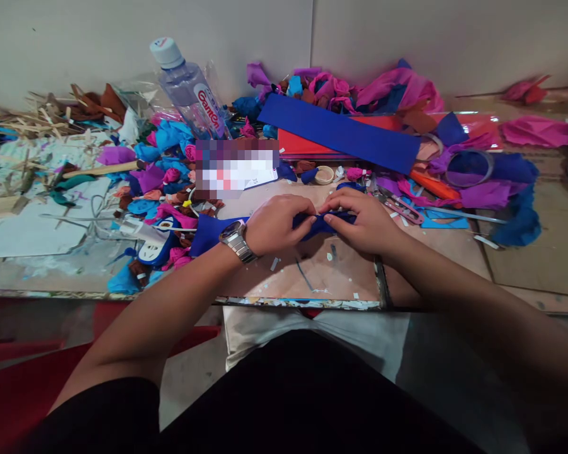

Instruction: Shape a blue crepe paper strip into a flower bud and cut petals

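A dark blue strip of crepe-like paper [208, 234] runs along the table in front of me, its left end flat and its middle gathered between my fingers. My left hand [281, 222], with a metal watch [239, 241] on the wrist, pinches the strip from the left. From the right, my right hand [357, 217] pinches the same strip, thumb and fingertips close to the left ones. Part of the strip is hidden behind my fingers. Just beyond my hands lie a small round tan ring [324, 175] and a phone [260, 173], its screen partly blurred out.
A plastic bottle [189, 94] stands tilted at the back left among crumpled coloured paper pieces. A folded blue strip [341, 132] lies on red sheets [307, 144]. On the right are a box cutter [400, 205], a tape roll [470, 168] and pink scraps; on the left, wooden sticks [52, 116].
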Demonstrator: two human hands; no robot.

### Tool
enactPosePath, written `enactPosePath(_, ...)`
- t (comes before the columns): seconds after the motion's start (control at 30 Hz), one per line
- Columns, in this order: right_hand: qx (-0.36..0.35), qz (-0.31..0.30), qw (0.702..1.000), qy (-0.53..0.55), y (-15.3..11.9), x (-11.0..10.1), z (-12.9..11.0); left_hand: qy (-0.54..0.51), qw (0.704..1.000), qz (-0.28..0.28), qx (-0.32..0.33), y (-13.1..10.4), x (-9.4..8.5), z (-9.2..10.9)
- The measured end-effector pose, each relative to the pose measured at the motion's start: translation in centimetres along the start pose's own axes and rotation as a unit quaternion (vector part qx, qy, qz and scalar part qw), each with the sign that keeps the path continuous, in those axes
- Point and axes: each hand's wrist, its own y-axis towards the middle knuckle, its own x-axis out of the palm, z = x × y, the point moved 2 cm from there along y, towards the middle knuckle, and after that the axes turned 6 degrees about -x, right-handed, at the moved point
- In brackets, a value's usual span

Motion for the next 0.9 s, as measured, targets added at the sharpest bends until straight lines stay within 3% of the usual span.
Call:
enactPosePath(0.23,-0.032,-0.010,0.998,-0.043,-0.1,0.1,-0.4,-0.003,1.000,0.002,0.020,-0.1,0.3,0.1)
enactPosePath(0.57,0.010,-0.026,0.999,0.030,0.0,1.0,0.2,0.012,0.998,0.007,0.056,0.1,0.8,0.1)
enactPosePath(0.63,0.020,-0.011,0.999,0.041,0.1,0.9,0.3,0.003,0.998,0.027,0.055,0.1,0.6,0.1)
enactPosePath(0.8,0.093,0.040,0.993,0.060,0.4,0.2,0.1,0.053,0.981,0.152,0.106,-0.2,-0.5,0.2)
enactPosePath(0.9,0.160,0.049,0.981,0.095,0.4,0.0,0.1,0.111,0.966,0.157,0.171,-0.4,-0.4,0.3)
